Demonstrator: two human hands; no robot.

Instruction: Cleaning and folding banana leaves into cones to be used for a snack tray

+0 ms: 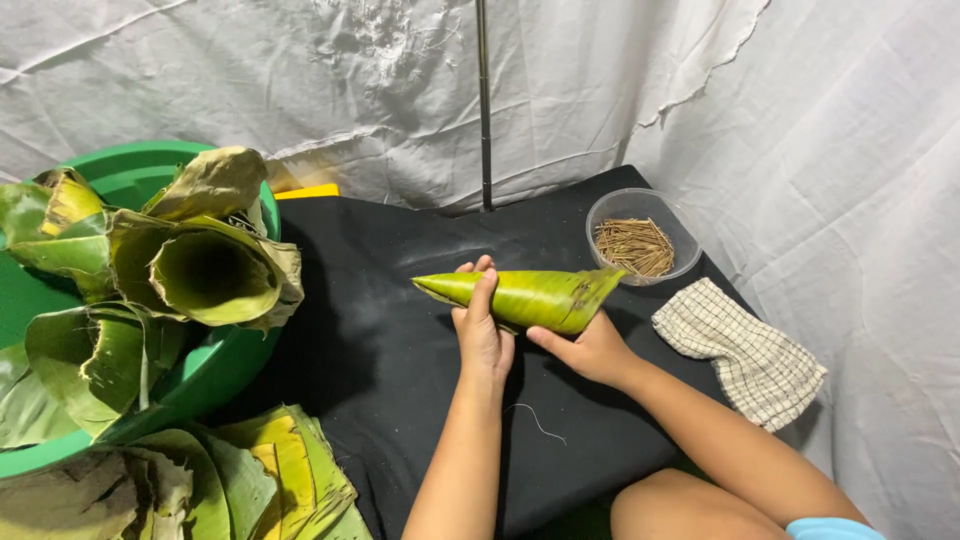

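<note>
Your fingers [484, 290] on the left hand [481, 335] are curled over the top of the leaf cone [530, 297], grasping it near the narrow end; the thumb is hidden behind the leaf. The right hand [590, 350] supports the cone from below near its wide end, thumb pressed against the underside; its other fingers are hidden behind the leaf, so the full grip cannot be confirmed.

Head view:
- The leaf cone is held above the black cloth [400, 340], not resting on it.
- Its long axis runs nearly level, left to right: pointed tip to your left, open mouth to your right, toward the clear bowl of thin sticks [640, 240].
- The right hand is the nearer one to the bowl, which sits just beyond the cone's mouth. The left hand is nearer the tip.
- A checked cloth [745, 355] lies to the right of the right hand.
- A green basin [200, 375] at far left holds rolled leaves [205, 265]; flat folded leaves [280, 470] lie below it, well apart from both hands.
- A loose thread [535, 420] lies on the black cloth between your forearms.
</note>
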